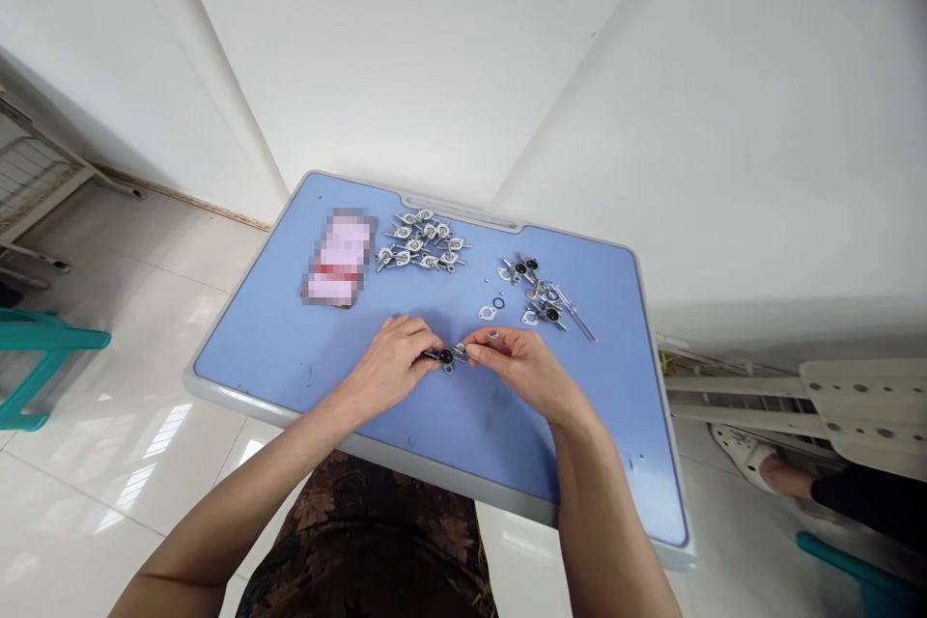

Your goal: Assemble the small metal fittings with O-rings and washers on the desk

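My left hand point(395, 359) pinches the left end of a small metal fitting with a round black centre point(446, 357), low over the middle front of the table. From the other side, the thumb and forefinger of my right hand point(518, 362) close on the fitting's right end. Fingertips hide both its ends, so its full shape cannot be made out. Beyond my right hand lie a flat metal flange plate point(487, 313), a dark rubber ring point(498, 303) and tiny loose bits. Several similar fittings with black centres point(553, 315) are grouped nearby.
A pile of several silvery flanged fittings point(431, 234) occupies the back middle of the blue table point(253, 338). To its left lies a blurred-out phone-like rectangle point(340, 261). A thin screwdriver-like tool point(579, 314) rests at the right. Another person's shoe point(743, 454) shows on the floor.
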### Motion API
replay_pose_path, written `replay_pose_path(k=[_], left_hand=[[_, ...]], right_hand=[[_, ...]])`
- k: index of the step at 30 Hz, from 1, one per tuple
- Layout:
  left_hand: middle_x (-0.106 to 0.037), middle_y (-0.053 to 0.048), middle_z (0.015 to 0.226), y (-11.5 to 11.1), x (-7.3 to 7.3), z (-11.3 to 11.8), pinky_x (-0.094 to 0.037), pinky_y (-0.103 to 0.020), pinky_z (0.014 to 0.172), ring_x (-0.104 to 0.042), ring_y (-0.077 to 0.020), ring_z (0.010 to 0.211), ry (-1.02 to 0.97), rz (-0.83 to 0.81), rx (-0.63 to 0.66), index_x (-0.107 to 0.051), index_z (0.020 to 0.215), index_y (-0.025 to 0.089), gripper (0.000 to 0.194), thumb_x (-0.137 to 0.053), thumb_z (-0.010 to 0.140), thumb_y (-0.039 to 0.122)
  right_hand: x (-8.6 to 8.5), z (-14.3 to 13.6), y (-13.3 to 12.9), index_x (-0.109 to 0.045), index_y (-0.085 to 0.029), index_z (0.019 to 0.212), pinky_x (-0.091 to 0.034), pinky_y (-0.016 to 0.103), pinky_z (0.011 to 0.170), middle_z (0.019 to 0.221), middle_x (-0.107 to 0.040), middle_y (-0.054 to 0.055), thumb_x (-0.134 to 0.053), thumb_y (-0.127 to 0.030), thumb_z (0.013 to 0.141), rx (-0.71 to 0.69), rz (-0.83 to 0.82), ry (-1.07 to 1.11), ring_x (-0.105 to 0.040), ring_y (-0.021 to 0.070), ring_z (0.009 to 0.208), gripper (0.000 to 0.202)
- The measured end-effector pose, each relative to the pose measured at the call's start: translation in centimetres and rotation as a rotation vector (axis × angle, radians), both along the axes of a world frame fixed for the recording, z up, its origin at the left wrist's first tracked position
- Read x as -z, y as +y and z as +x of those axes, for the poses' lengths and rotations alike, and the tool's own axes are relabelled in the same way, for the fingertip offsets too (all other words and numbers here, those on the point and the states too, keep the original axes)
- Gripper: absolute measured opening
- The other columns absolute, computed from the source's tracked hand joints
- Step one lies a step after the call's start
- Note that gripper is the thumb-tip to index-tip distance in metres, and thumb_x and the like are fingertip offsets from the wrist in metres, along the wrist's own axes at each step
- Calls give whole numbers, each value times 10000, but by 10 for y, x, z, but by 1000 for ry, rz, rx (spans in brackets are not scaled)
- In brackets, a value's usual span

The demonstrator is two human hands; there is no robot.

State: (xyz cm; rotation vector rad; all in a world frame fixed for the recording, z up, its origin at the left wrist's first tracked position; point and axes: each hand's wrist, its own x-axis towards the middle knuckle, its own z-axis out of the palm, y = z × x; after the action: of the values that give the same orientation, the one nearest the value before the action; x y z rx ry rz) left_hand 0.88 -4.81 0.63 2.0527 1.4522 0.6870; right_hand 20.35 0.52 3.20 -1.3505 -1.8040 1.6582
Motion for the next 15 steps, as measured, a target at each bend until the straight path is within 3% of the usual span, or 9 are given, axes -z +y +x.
replay_pose_path(k=[15], left_hand=[[-654,-15,897,1,1,0,-391,-347,825,-574,-185,884,-18,-4,-10,-653,892,187,56,-637,842,167]], right_hand=[[1,-7,-1,-642,-170,745,-394,279,648,682,-592,-1,-614,-360,746,-3,42,-8,-504,137,656,192]])
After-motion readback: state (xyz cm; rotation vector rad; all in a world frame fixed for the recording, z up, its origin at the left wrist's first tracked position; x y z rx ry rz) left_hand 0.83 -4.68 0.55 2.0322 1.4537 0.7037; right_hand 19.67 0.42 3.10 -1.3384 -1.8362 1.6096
